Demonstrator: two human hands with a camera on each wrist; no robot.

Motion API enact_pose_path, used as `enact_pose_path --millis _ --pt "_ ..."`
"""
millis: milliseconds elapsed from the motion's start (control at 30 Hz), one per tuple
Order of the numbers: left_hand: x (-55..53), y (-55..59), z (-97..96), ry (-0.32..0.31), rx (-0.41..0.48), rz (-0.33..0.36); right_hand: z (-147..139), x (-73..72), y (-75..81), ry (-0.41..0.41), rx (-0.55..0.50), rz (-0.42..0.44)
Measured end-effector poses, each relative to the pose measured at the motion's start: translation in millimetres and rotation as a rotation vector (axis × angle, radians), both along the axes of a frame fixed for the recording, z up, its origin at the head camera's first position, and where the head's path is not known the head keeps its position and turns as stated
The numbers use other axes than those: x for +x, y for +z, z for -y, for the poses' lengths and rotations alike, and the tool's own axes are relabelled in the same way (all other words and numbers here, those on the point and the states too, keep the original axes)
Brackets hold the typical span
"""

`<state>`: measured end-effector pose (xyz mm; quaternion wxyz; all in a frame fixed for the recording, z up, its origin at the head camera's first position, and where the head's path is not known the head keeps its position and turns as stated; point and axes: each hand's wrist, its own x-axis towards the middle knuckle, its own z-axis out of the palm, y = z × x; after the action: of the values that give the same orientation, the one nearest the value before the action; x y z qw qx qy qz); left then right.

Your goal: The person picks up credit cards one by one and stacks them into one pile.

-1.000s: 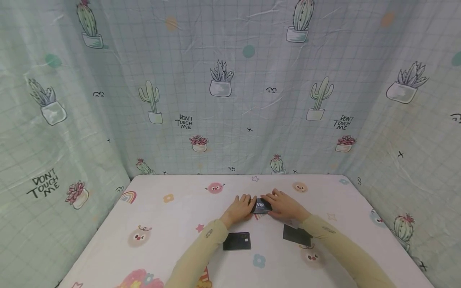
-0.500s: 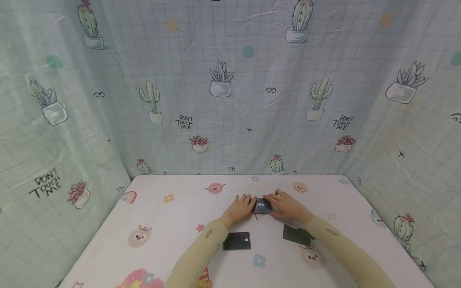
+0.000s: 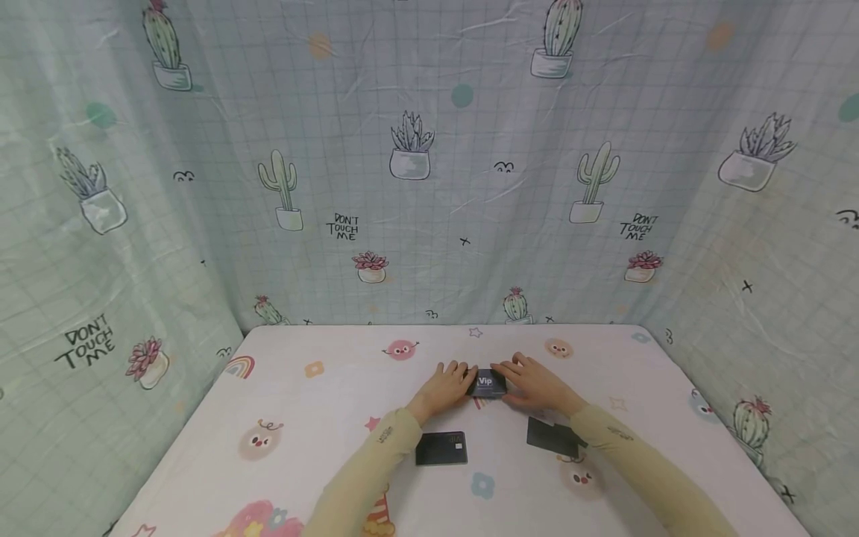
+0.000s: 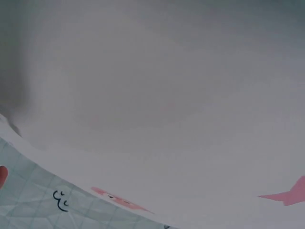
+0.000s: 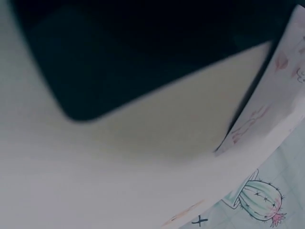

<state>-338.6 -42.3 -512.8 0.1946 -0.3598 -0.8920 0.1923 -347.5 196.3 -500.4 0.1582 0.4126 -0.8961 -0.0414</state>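
In the head view, a black card marked "Vip" (image 3: 486, 382) lies near the middle of the table, between both hands. My left hand (image 3: 441, 391) holds its left edge, the index fingertip right at the corner. On the opposite side, my right hand (image 3: 539, 385) grips the right edge, with its index finger at the top corner and thumb at the lower one. The undersides of both hands are hidden. Neither wrist view shows the Vip card clearly; a dark, blurred card (image 5: 143, 57) fills the top of the right wrist view.
A black card with a silver chip (image 3: 441, 448) lies beside the left forearm. Near the right sleeve (image 3: 620, 440) is another dark card (image 3: 552, 437), with a dark piece overlapping it. Patterned curtains (image 3: 463, 194) enclose the white printed table (image 3: 322, 410) at the back and sides.
About a second ago the right hand's fingers reached further left over the Vip card; they have drawn back slightly to the right. The left hand and the cards have stayed in place.
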Motion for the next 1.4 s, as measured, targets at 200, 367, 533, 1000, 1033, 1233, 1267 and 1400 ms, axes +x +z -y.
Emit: enact_pose_path --millis 200,367,533,1000,1033,1233,1267,1400 --pt "0.1 1.6 2.6 -0.018 0.004 -0.002 0.3 2.0 0.9 0.017 -0.010 -0.001" --pt "2.1 4.4 3.9 -0.013 0.004 0.033 0.4 3.6 1.2 0.018 -0.012 0.014" --pt "4.1 5.7 7.1 -0.034 0.017 0.035 2.0 5.9 1.8 0.027 -0.029 0.022" --pt "15.1 10.5 18.4 -0.084 0.033 0.032 12.1 13.8 2.7 0.097 -0.088 -0.016" --pt "16.1 11.1 19.0 -0.088 0.035 0.029 13.1 14.4 3.2 0.099 -0.091 -0.017" --pt "21.3 14.5 21.9 -0.093 0.040 0.029 18.8 19.0 5.0 0.087 -0.099 -0.028" --pt "22.1 15.2 22.2 -0.094 0.045 0.028 19.7 19.6 4.8 0.087 -0.101 -0.030" --pt "24.8 17.1 23.3 -0.092 0.068 0.026 23.2 21.4 3.7 0.091 -0.108 -0.059"
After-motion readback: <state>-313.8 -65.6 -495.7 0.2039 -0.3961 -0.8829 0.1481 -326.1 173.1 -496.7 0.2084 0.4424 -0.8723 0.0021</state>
